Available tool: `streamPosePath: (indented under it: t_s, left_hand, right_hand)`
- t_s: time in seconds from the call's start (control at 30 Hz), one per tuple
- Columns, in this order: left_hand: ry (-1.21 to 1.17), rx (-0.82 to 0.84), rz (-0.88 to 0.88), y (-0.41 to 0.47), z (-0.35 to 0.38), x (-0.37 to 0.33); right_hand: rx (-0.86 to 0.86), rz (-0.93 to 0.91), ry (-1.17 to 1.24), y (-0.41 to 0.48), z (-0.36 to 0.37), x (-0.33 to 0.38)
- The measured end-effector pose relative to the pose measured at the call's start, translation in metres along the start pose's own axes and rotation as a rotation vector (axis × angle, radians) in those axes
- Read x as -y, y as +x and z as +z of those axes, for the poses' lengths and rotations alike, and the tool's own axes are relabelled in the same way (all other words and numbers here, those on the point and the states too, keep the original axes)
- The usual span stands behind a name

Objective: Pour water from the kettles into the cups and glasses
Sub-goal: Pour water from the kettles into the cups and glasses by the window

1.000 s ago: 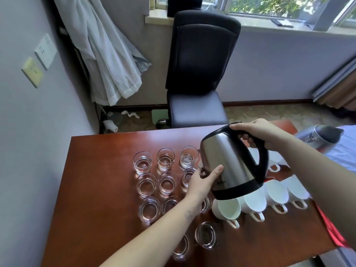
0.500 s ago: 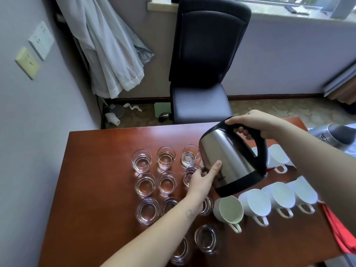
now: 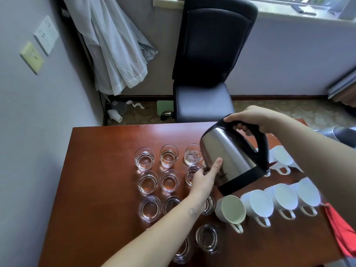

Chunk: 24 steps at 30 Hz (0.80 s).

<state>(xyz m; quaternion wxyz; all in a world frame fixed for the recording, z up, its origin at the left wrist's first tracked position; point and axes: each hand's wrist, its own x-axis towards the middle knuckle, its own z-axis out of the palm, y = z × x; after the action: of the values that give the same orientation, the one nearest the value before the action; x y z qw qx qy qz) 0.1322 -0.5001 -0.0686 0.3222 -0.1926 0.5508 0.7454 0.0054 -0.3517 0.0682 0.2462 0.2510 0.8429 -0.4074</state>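
Note:
My right hand [image 3: 250, 117] grips the black handle of a steel kettle [image 3: 229, 153], which hangs tilted to the left over the table. The spout end is low above a glass [image 3: 192, 173] in the middle row. My left hand [image 3: 205, 178] props the kettle's side, with its thumb flat on the steel and its fingers beside that glass. Several clear glasses [image 3: 144, 160] stand in rows on the left; the back ones hold water. White cups [image 3: 258, 203] lie in a row at the front right, with more cups [image 3: 281, 157] behind. A second kettle [image 3: 344, 133] shows at the right edge.
The red-brown table [image 3: 96, 170] stands against the grey wall on the left. A black chair [image 3: 208, 74] stands beyond its far edge. A red cloth [image 3: 342, 232] lies at the table's front right corner. White fabric [image 3: 115, 54] hangs at the back left.
The kettle has moved back, off the front row of cups, still tilted left. Both hands keep their places on it. The view has tipped downward.

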Motion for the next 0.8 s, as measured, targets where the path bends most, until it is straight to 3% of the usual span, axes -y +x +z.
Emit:
streamPosePath:
  t_s: [0.8]
  left_hand:
    - [-0.045, 0.012, -0.034, -0.008, 0.0016, -0.0034]
  right_hand:
    - [0.01, -0.002, -0.052, -0.0003, 0.0021, 0.0056]
